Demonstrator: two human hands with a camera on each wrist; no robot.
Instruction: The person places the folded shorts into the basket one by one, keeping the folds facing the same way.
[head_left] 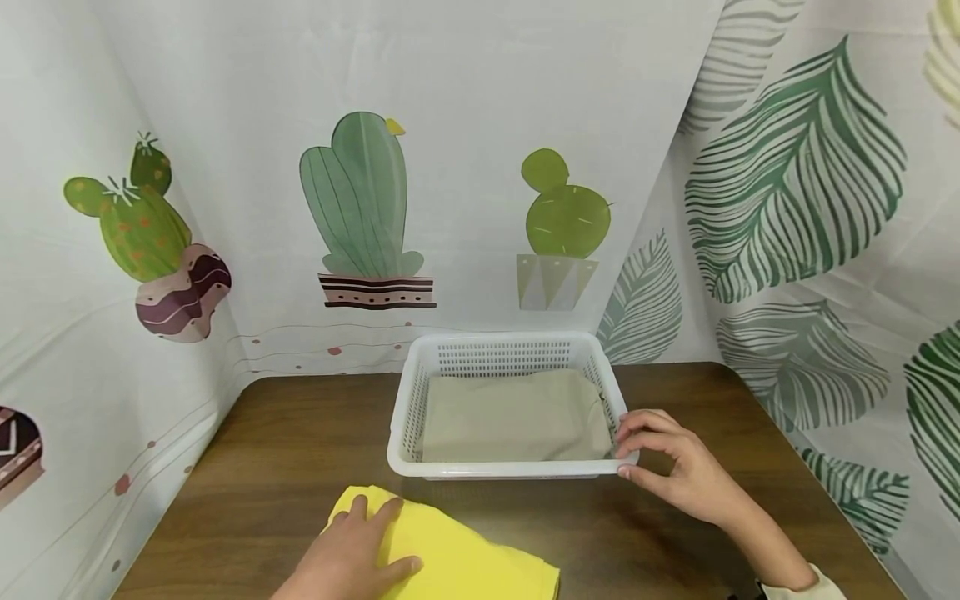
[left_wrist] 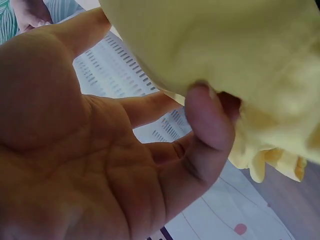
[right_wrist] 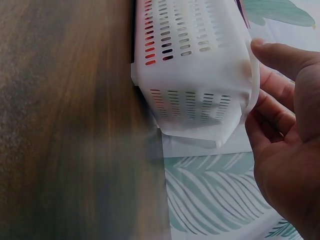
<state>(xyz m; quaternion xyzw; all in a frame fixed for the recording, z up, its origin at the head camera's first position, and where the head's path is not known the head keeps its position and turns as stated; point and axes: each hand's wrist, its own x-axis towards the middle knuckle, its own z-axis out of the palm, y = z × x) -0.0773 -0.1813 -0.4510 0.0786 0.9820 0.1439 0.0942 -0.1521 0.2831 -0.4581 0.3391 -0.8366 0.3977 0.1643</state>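
My left hand [head_left: 351, 546] holds a folded yellow cloth [head_left: 457, 554] in front of the basket, fingers spread along its left part. In the left wrist view, the fingertips meet the cloth [left_wrist: 235, 45] and one finger curls against its edge; loose folds hang below. My right hand [head_left: 678, 467] grips the front right corner of a white plastic basket [head_left: 510, 469], thumb outside and fingers over the rim. The right wrist view shows this hand [right_wrist: 295, 120] at the rim of the slotted basket [right_wrist: 200, 75]. A folded beige cloth [head_left: 517, 417] lies inside the basket.
The basket stands near the back of a brown wooden table [head_left: 315, 433]. Behind and beside the table hangs a white curtain [head_left: 465, 167] printed with cacti and leaves. Bare wood shows to the left and right of the basket.
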